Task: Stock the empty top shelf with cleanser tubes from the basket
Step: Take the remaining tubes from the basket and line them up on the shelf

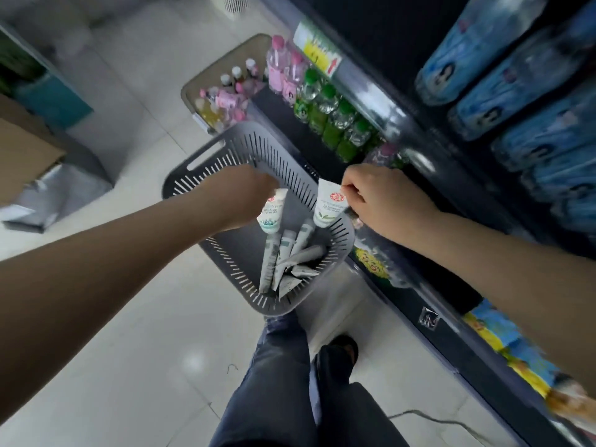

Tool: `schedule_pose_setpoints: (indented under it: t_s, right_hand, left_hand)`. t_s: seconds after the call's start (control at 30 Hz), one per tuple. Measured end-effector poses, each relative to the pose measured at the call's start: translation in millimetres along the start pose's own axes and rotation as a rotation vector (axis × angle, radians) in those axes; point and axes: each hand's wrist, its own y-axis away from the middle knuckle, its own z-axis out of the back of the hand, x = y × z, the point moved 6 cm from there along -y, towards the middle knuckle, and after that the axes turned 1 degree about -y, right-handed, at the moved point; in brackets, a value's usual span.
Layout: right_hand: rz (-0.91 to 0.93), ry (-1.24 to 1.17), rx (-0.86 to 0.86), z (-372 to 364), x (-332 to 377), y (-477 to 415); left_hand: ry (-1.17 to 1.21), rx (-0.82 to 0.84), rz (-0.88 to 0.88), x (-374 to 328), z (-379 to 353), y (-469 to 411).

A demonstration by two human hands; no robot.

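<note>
A grey slotted basket sits on the floor in front of my legs, with several white cleanser tubes lying in its near end. My left hand hangs over the basket and grips one white tube, cap end down. My right hand pinches a second white tube above the basket's right rim, beside the shelving. The top shelf is out of view.
Dark shelving runs along the right, stocked with green and pink bottles, blue-labelled bottles and yellow packs. A tan basket of bottles stands beyond the grey one. Cardboard boxes lie at left. A cable trails on the tiled floor.
</note>
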Motion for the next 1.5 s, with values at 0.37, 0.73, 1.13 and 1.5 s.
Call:
schedule_pose_setpoints:
  t_s: [0.37, 0.73, 1.13, 1.5]
  right_hand:
    - [-0.112, -0.003, -0.222, 144.4, 18.2, 85.9]
    - [-0.13, 0.036, -0.446, 270.6, 17.7, 196.0]
    - [-0.295, 0.005, -0.605, 381.9, -1.6, 319.6]
    - [-0.517, 0.075, -0.744, 441.7, -42.8, 447.3]
  left_hand:
    - [-0.189, -0.164, -0.1, -91.1, 142.5, 60.8]
    - [-0.161, -0.278, -0.226, -205.2, 252.6, 125.6]
    - [-0.236, -0.39, -0.381, -335.4, 346.4, 170.4]
    - [-0.31, -0.465, -0.636, -473.9, 392.8, 190.5]
